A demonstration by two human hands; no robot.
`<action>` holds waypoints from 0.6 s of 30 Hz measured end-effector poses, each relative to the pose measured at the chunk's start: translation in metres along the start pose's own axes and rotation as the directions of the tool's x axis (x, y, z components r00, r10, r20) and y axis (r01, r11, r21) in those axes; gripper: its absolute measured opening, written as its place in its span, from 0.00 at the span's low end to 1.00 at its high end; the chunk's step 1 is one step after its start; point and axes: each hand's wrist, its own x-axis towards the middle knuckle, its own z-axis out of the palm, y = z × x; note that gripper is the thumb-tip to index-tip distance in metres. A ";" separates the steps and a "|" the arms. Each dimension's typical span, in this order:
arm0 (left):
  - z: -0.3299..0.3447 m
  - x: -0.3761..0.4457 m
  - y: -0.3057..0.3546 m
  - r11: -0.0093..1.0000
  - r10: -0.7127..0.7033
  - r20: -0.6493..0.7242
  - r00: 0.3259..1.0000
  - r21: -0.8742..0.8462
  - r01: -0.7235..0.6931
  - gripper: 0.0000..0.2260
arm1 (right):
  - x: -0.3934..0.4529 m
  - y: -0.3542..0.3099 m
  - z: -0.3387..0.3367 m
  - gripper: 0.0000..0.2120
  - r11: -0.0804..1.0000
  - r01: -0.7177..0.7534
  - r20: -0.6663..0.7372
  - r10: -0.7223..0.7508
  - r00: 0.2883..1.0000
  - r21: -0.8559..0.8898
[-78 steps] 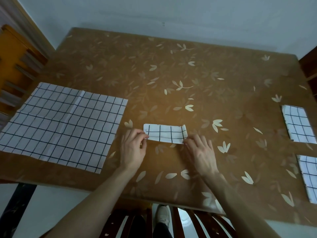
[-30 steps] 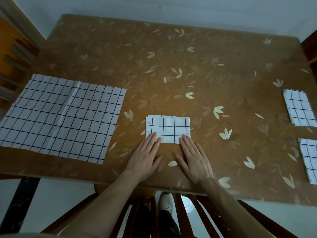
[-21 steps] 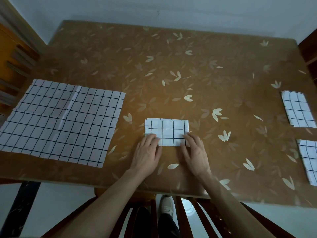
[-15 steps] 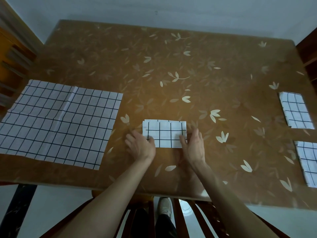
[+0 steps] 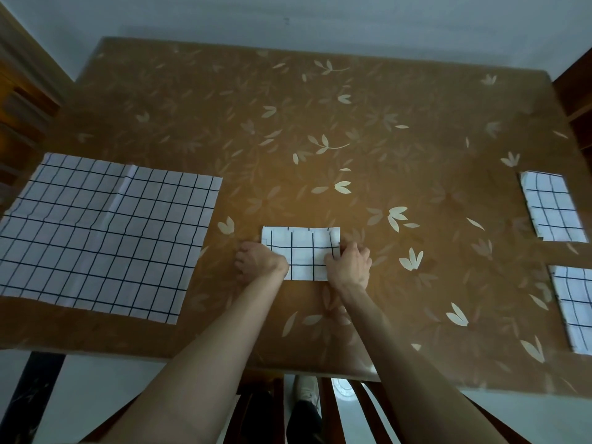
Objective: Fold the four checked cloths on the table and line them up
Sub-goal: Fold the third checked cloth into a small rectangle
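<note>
An unfolded checked cloth [image 5: 102, 235] is lying flat at the left of the table [image 5: 320, 123], while two folded cloths [image 5: 552, 209] are sitting at its right edge. Near the front edge, the left hand [image 5: 258, 262] and right hand [image 5: 349, 267] are gripping the small folded cloth [image 5: 302, 251] by its side edges, fingers curled.

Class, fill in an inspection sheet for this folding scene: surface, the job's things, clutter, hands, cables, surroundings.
Surface: brown leaf-patterned table.
Job's things: unfolded cloth flat at left; centre folded cloth between the hands; two folded cloths at the right edge, one behind the other.
Clutter: nothing seen.
Hands: left hand and right hand grip the centre cloth's side edges.
Cables: nothing seen.
Surroundings: pale wall, wooden chair at left, chair slats below.
</note>
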 end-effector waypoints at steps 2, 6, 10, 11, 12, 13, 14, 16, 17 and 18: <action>-0.002 0.000 -0.002 0.999 0.026 0.000 1.000 0.042 -0.026 0.32 | -0.003 0.002 0.000 0.16 0.999 0.044 -0.030 -0.044 0.999 0.010; -0.002 -0.003 -0.010 0.995 0.086 -0.005 0.996 -0.045 -0.086 0.23 | -0.008 0.008 -0.006 0.09 0.974 0.119 -0.023 -0.117 0.993 0.192; -0.004 -0.010 -0.015 0.953 0.133 0.046 0.990 -0.281 -0.114 0.20 | -0.016 0.012 -0.016 0.07 0.927 0.188 -0.040 -0.185 0.982 0.325; -0.007 -0.015 -0.015 0.936 0.136 0.068 0.988 -0.336 -0.105 0.20 | -0.017 0.013 -0.019 0.07 0.914 0.196 -0.046 -0.192 0.980 0.357; -0.010 -0.020 -0.015 0.920 0.141 0.088 0.986 -0.379 -0.098 0.19 | -0.019 0.014 -0.022 0.06 0.898 0.197 -0.047 -0.194 0.980 0.394; -0.012 -0.025 -0.015 0.903 0.152 0.110 0.982 -0.420 -0.092 0.17 | -0.021 0.016 -0.025 0.06 0.883 0.195 -0.045 -0.194 0.980 0.427; -0.013 -0.029 -0.017 0.884 0.167 0.134 0.977 -0.459 -0.088 0.14 | -0.023 0.018 -0.028 0.07 0.870 0.192 -0.041 -0.195 0.980 0.454; -0.019 -0.039 -0.019 0.848 0.212 0.175 0.961 -0.522 -0.092 0.13 | -0.029 0.021 -0.036 0.07 0.842 0.188 -0.035 -0.197 0.980 0.506; -0.023 -0.045 -0.021 0.832 0.230 0.188 0.955 -0.547 -0.093 0.12 | -0.032 0.022 -0.041 0.08 0.827 0.186 -0.037 -0.197 0.980 0.530; -0.027 -0.051 -0.022 0.815 0.247 0.193 0.950 -0.572 -0.095 0.10 | -0.036 0.023 -0.047 0.08 0.812 0.186 -0.042 -0.196 0.980 0.553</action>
